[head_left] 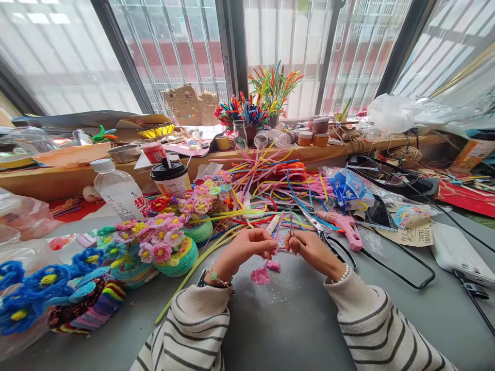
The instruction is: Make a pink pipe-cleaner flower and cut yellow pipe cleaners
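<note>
Above the grey table (286,330), my left hand (251,246) pinches a thin pink fuzzy piece between thumb and fingers. A pink fuzzy flower shape (260,275) hangs or lies just below those fingertips, with a smaller pink bit (274,265) beside it. My right hand (309,249), a short gap to the right, is closed around slim metal tweezers (291,226) whose tips point up and away. Small shiny specks are scattered on the table between and below the hands.
Fuzzy flower bundles (164,242) and a water bottle (118,190) stand left, beside a lidded cup (170,178). Loose pipe cleaners (266,180) are heaped beyond the hands. Large scissors (320,226), a pink glue gun (348,229) with its cable, and a white power bank (462,252) lie right.
</note>
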Demonstrator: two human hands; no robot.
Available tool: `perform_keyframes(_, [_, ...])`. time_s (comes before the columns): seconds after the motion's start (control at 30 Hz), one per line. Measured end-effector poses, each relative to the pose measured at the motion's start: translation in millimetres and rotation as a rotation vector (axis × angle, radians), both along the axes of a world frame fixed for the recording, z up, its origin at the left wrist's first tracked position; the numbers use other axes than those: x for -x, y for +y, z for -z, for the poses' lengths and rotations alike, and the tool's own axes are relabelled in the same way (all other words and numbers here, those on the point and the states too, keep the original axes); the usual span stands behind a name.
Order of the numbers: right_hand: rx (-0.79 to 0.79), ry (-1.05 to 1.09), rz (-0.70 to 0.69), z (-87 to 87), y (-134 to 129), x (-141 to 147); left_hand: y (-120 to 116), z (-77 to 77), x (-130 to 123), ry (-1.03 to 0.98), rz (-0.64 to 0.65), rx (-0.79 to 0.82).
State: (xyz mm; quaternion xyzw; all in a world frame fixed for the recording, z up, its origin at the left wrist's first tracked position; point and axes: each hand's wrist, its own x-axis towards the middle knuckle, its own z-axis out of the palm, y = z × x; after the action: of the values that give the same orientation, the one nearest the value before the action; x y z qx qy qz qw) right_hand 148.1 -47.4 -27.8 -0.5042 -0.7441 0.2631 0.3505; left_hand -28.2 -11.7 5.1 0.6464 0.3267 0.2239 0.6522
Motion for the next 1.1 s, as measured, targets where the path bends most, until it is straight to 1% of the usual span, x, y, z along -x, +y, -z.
perform_keyframes(0.13, [0.002, -0.056, -0.069, -2.2, -1, 3, 0, -0.1, 0, 0.004, 0.006, -0.004])
perform_keyframes(0.23, [0.01, -0.083, -0.068, -2.5, -1, 4, 0, 0.7, 0, 0.007, 0.021, -0.01])
perform_keyframes(0.37, [-0.024, -0.078, -0.049, -0.6, 0, 3, 0, 1.8, -1, 0.008, 0.038, 0.008])
perform_keyframes(0.43, [-0.047, -0.055, -0.024, 0.7, 1, 2, 1, 2.4, -1, 0.009, 0.036, 0.014])
perform_keyframes(0.63, [-0.063, 0.05, 0.134, 2.0, 3, 0, 0, 3.0, -1, 0.002, 0.033, 0.025])
perform_keyframes(0.7, [-0.039, 0.106, 0.142, 2.5, 4, 0, 0, 2.2, -1, 0.003, 0.017, 0.026])
perform_keyframes(0.77, [-0.006, 0.148, 0.104, 3.5, 4, 1, 0, 1.4, -1, 0.006, -0.01, 0.025])
perform_keyframes(0.83, [0.031, 0.165, 0.035, 4.9, 4, 3, 0, 1.3, -1, 0.003, -0.03, 0.032])
perform_keyframes(0.97, [0.107, 0.141, -0.113, 7.2, 1, 10, 0, 2.7, -1, -0.036, -0.062, 0.062])
perform_keyframes(1.1, [0.104, 0.106, -0.254, 7.6, -1, 16, 0, 2.5, -1, -0.059, -0.051, 0.049])
